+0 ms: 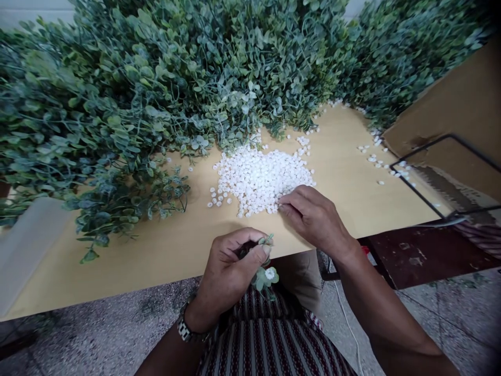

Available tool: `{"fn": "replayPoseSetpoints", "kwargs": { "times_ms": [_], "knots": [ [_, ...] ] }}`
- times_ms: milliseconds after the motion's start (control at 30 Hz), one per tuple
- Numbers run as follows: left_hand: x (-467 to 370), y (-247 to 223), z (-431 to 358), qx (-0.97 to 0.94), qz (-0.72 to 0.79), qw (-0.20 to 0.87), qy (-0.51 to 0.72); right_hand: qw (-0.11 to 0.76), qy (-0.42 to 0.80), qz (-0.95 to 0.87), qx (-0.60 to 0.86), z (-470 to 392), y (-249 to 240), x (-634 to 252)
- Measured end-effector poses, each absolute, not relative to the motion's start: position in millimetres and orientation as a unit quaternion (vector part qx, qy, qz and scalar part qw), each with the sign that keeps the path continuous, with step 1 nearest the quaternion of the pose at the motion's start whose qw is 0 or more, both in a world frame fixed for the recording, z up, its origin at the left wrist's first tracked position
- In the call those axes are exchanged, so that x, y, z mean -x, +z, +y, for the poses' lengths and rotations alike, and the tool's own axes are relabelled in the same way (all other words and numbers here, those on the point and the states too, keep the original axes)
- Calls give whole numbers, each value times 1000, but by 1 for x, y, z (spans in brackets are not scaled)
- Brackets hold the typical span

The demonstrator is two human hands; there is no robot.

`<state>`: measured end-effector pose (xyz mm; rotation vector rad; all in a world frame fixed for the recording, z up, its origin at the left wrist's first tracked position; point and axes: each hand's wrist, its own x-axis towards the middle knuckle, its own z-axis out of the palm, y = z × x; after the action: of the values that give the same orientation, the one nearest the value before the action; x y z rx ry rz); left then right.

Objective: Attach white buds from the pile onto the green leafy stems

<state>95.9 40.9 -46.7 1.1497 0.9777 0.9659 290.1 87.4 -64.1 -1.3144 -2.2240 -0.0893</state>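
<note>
My left hand (235, 266) is closed on a green leafy sprig (263, 279) just in front of the table's near edge. A small white piece (270, 272) sits among the leaves of that sprig, below my thumb. At the right front side of a heap of small round white pieces (262, 177), my right hand (313, 214) has its fingertips pinched together. Its fingertips touch the heap, and what lies between them, if anything, is too small to make out.
Dense green foliage (188, 73) is piled along the back of the tan tabletop (164, 261), with a loose clump at left. Scattered white pieces (373, 159) lie at right, near a black metal frame (422, 143) and brown cardboard (454, 115). A pale strip (35, 245) is at far left.
</note>
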Motion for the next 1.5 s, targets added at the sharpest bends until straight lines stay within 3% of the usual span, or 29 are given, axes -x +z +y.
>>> {"fn": "replayPoseSetpoints", "kwargs": {
  "times_ms": [167,267,433,533,767,1500],
  "knots": [
    [-97,-45,42,-503,420,610,446,287,-107,-818,486,82,-66,-287],
    [-98,-45,42,-505,425,602,448,330,-76,-814,473,79,-66,-288],
    [-100,-45,41,-498,405,619,452,462,205,-733,456,70,-63,-291],
    [-103,-44,41,-483,399,630,459,497,375,-638,453,63,-63,-292],
    [-113,-44,47,-516,378,601,479,515,565,-540,353,56,-70,-291],
    [-120,-45,46,-572,385,542,480,509,529,-593,331,48,-71,-288]
  ]
}}
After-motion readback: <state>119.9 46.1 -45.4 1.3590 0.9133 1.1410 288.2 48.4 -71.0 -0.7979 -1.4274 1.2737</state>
